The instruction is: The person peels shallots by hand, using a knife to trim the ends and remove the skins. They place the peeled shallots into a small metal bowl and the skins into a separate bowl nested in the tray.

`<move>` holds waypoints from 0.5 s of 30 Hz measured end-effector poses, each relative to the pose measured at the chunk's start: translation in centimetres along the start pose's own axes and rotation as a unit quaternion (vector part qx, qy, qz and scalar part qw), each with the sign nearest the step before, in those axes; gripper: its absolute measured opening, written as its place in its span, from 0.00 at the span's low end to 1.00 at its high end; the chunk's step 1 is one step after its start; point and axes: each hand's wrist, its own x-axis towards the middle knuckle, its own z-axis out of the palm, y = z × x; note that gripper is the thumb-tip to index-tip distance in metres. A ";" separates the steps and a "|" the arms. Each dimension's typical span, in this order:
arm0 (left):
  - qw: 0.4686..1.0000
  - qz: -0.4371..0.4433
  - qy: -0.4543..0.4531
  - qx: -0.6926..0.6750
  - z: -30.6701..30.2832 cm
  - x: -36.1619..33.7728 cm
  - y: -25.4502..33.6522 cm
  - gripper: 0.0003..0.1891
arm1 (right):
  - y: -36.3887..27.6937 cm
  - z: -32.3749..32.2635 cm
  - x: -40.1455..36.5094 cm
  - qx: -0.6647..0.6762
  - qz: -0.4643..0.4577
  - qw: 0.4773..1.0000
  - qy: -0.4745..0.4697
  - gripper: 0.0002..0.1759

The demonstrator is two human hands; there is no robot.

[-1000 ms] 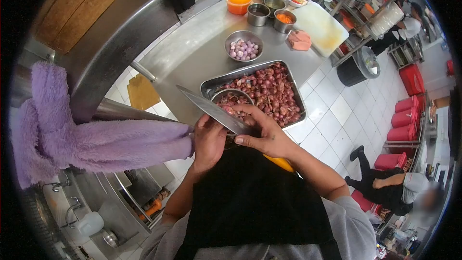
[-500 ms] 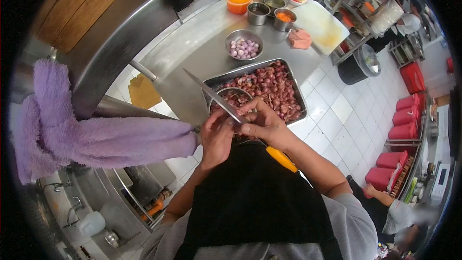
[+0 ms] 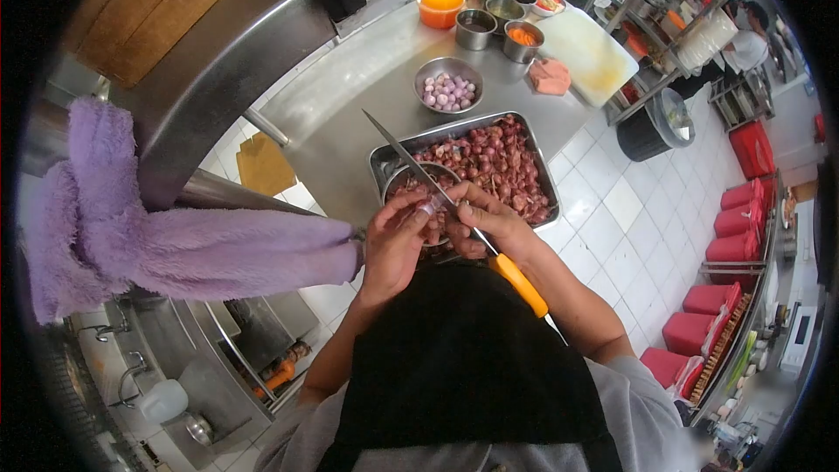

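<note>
My left hand (image 3: pixel 393 249) pinches a small pale purple shallot (image 3: pixel 429 207) between thumb and fingers. My right hand (image 3: pixel 498 225) grips a knife by the base of its blade, its yellow handle (image 3: pixel 518 286) sticking out toward my forearm. The long blade (image 3: pixel 395 145) points away to the upper left, close beside the shallot. Below both hands is a metal bowl (image 3: pixel 404 177), partly hidden by them, with reddish skins inside. It sits in a steel tray (image 3: pixel 376 157) filled with unpeeled red shallots (image 3: pixel 500 156). Beyond the tray, another metal bowl (image 3: pixel 422 75) holds peeled shallots (image 3: pixel 450 93).
Toward the back of the steel counter (image 3: pixel 345 122) are an orange tub (image 3: pixel 440 16), several metal containers, a pink cloth (image 3: pixel 550 76) and a white cutting board (image 3: pixel 590 52). A purple towel (image 3: pixel 236 249) hangs at left. A bin (image 3: pixel 645 131) and red containers (image 3: pixel 712 299) stand right.
The knife has swung slightly right, and its blade is steeper. My right fingers have shifted along it, and the shallot shows more clearly. The person at lower right has mostly left view.
</note>
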 end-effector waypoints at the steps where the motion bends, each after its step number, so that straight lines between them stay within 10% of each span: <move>1: 1.000 -0.016 -0.011 -0.016 -0.1 0.0 0.1 0.14 | 0.0 0.0 0.0 -0.013 0.001 1.000 0.017 0.17; 15: 0.998 0.028 0.049 -0.034 -0.2 0.3 0.4 0.13 | 0.2 0.8 -0.7 -0.223 -0.075 0.971 0.048 0.37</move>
